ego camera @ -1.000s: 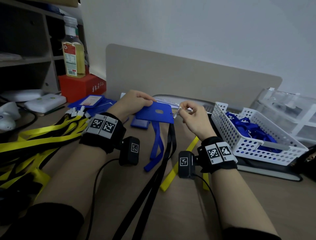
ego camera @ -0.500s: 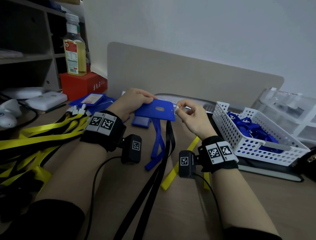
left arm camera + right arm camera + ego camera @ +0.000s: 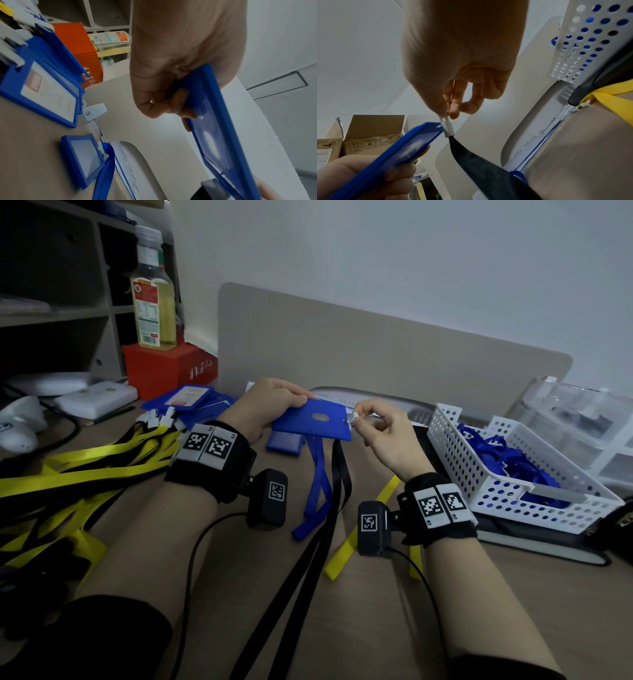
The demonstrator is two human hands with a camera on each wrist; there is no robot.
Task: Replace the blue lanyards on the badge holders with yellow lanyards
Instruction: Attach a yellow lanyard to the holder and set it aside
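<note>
My left hand (image 3: pixel 270 405) grips a blue badge holder (image 3: pixel 313 424) above the desk, thumb on top and fingers underneath (image 3: pixel 181 108). My right hand (image 3: pixel 376 426) pinches a white plastic clip (image 3: pixel 354 416) at the holder's right end. That clip (image 3: pixel 447 128) carries a dark strap (image 3: pixel 479 162) that hangs down to the desk (image 3: pixel 329 508). A blue lanyard (image 3: pixel 317 487) lies below the holder. Yellow lanyards (image 3: pixel 78 460) are heaped at the left, and one yellow strap (image 3: pixel 363 525) lies under my right wrist.
More blue badge holders (image 3: pixel 185 402) lie behind my left hand, one with a blue lanyard (image 3: pixel 104 169). A white perforated basket (image 3: pixel 507 484) holding blue lanyards stands at the right. A red box (image 3: pixel 168 371) with a bottle (image 3: pixel 152 302) is back left.
Both hands have kept their hold and shifted only slightly; the right fingers have worked the white clip closer against the holder's end.
</note>
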